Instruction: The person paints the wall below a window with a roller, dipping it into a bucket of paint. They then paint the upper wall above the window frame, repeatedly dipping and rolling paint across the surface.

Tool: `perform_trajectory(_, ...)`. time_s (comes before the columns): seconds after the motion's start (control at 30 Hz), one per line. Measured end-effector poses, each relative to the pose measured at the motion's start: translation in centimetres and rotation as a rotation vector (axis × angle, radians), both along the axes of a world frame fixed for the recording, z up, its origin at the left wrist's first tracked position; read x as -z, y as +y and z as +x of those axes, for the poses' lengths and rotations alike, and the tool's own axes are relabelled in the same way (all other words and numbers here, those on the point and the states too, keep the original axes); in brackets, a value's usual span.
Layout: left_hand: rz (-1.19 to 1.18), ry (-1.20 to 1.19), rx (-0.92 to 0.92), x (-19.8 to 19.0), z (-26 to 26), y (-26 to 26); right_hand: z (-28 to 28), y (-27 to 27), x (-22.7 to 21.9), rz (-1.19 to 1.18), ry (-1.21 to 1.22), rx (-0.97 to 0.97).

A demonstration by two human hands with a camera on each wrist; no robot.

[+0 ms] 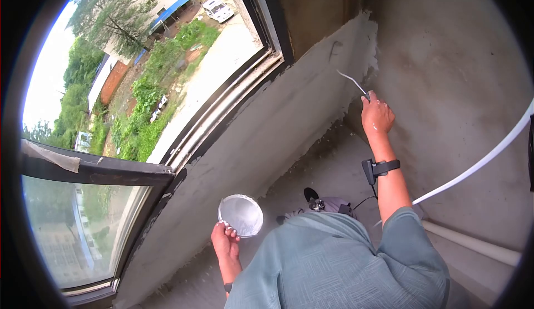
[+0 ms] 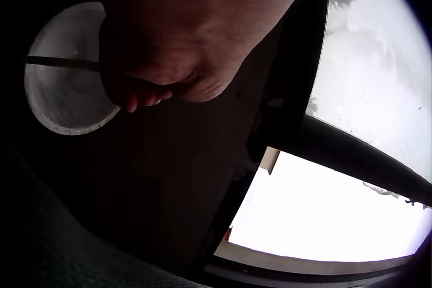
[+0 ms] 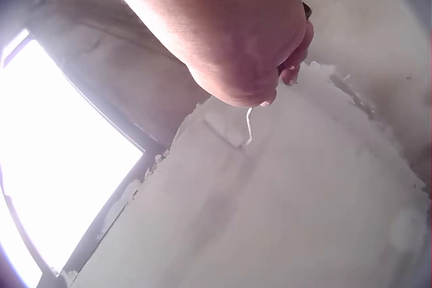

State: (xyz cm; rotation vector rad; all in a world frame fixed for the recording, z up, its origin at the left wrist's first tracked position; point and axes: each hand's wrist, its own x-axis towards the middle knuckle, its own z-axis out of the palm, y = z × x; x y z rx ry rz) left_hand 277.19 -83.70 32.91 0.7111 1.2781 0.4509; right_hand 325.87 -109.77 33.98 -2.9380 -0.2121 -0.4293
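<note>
My right hand (image 1: 378, 115) is stretched out toward the wall and grips the handle of a small paint roller. The roller's thin white bent wire (image 1: 351, 79) reaches to the coated wall; in the right wrist view its pale head (image 3: 224, 131) lies against the grey surface. Low on the other side, my left hand (image 1: 225, 240) holds a white bucket (image 1: 241, 215) at its rim, fingers curled. The bucket tilts with its mouth up, and whitish residue coats its inside. A thin bar (image 2: 61, 63), like a bail handle, crosses the bucket's mouth in the left wrist view.
A smooth grey coated band (image 1: 261, 136) with ragged edges runs below the window frame (image 1: 222, 103). An opened window pane (image 1: 78, 225) juts in at the left. A white hose (image 1: 473, 167) curves at the right, above a pale pipe (image 1: 473, 243) near the floor.
</note>
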Motion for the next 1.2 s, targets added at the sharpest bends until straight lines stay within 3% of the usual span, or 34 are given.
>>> perform_trajectory(0.1,0.004,-0.009,0.003,0.1,-0.3,-0.1,2.5,0.0,0.3,-0.041,0.018,0.019)
perform_trajectory(0.23,-0.007,0.003,-0.017,-0.1,-0.4,-0.5,-1.2,1.8,-0.4,-0.089,0.061,0.057)
perform_trajectory(0.43,-0.020,0.015,-0.016,0.2,0.2,-0.7,-8.6,1.4,0.1,0.031,-0.148,-0.240)
perform_trajectory(0.77,0.001,-0.002,0.009,-0.2,0.3,-0.7,0.7,0.5,1.3,-0.065,0.039,0.008)
perform_trajectory(0.87,0.004,0.003,-0.005,-0.4,0.1,-1.0,-1.7,1.5,1.0,-0.063,0.009,0.016)
perform_trajectory(1.1,-0.009,0.014,-0.024,-0.1,-0.6,-1.4,-11.1,1.9,1.6,0.029,-0.053,-0.315)
perform_trajectory(1.2,0.001,0.005,-0.053,0.1,-1.0,-1.2,-9.5,1.9,2.4,0.043,0.043,-0.189)
